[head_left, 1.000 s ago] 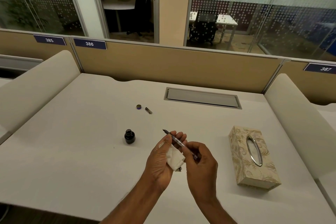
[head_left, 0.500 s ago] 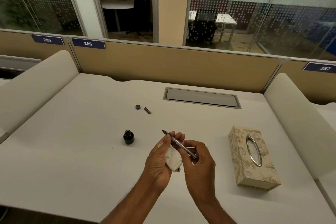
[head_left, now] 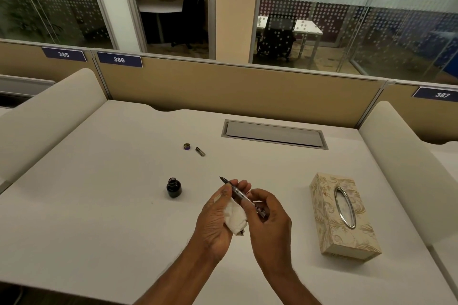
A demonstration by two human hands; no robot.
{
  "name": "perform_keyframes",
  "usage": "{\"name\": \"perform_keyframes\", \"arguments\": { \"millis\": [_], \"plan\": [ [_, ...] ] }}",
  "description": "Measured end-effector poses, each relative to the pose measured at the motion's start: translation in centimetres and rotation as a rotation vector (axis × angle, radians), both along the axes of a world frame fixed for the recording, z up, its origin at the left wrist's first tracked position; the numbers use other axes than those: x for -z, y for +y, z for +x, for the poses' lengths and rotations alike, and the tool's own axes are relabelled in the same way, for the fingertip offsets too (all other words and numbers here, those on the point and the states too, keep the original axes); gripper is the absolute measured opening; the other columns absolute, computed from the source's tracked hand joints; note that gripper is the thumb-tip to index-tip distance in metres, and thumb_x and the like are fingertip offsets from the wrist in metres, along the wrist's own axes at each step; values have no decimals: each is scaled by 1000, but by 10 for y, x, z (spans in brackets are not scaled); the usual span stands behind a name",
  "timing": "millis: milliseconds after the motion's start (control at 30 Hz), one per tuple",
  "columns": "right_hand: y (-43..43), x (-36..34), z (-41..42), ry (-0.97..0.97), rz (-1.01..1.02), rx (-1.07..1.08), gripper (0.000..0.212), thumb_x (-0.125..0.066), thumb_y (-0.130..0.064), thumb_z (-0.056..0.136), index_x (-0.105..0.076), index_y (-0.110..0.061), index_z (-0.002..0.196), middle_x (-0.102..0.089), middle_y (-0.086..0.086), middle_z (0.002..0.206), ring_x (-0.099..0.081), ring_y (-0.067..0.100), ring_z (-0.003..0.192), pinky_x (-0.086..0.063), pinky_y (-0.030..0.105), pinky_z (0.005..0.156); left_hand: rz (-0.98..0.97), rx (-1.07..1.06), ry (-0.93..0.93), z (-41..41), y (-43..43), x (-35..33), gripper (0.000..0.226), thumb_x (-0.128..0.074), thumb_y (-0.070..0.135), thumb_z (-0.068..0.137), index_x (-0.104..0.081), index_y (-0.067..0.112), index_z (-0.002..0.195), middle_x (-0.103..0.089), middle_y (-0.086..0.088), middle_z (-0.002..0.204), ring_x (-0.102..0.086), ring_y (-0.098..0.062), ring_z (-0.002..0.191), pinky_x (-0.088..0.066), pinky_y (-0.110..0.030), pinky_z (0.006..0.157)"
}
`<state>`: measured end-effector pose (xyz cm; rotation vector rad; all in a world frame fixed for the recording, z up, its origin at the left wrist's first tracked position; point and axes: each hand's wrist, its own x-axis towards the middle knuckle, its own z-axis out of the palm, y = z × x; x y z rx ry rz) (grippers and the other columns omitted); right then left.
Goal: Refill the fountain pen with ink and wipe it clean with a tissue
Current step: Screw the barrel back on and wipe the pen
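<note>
Wiping stage: pen held over the desk (head_left: 99, 218), tissue in palm.

Your left hand (head_left: 215, 218) cups the crumpled tissue (head_left: 234, 216) and steadies the fountain pen (head_left: 239, 194); your right hand (head_left: 270, 218) pinches its rear end, nib pointing up-left. Draw the barrel through the tissue while turning it (light pressure near the nib, I judge). The ink bottle (head_left: 174, 187) stands uncapped, dark inside, cap (head_left: 187, 146) well apart. No tissue shows at the tissue box (head_left: 343, 213) slot.

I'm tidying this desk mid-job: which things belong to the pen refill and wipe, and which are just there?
Part of the job:
- fountain pen, in both hands
- tissue, crumpled in the left hand
- ink bottle, open
- bottle cap
- small pen part
- tissue box

Just there:
- cable hatch
- desk number plates
</note>
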<state>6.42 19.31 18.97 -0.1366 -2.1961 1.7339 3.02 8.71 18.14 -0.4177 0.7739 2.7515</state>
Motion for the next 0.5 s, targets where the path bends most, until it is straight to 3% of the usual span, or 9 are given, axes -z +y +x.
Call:
{"name": "perform_keyframes", "arguments": {
  "millis": [167, 267, 367, 500],
  "plan": [
    [-1, -1, -1, -26, -43, 10, 12, -65, -18, 97, -71, -29, 98, -74, -15, 86, -70, 7, 85, -57, 18, 72, -13, 8, 13, 0, 1, 2, 23, -68, 19, 88, -79, 8, 105, -74, -18, 124, -70, -32, 120, -59, -51, 92],
    [-1, -1, 0, -22, -7, 4, 15, -69, -18, 94, -69, -27, 107, -73, -14, 96, -69, 7, 92, -58, 18, 77, 11, 1, 9, -1, 1, 4, 22, -66, 16, 90, -76, 5, 106, -73, -19, 124, -68, -35, 121, -56, -54, 94],
    [0, -1, 1, -29, -25, 6, 13, -67, -15, 96, -70, -27, 100, -74, -12, 89, -70, 11, 86, -59, 25, 74, -5, 9, 19, -2, 0, 6, 20, -67, 17, 91, -78, 8, 106, -73, -18, 126, -69, -32, 121, -57, -54, 96],
    [-1, -3, 1, -25, -23, -1, 15, -68, -17, 95, -69, -31, 101, -73, -15, 92, -70, 9, 88, -57, 18, 73, 17, 2, 9, -2, 0, 7, 19, -68, 16, 90, -79, 7, 103, -75, -18, 120, -72, -33, 116, -60, -51, 87]
  ]
}}
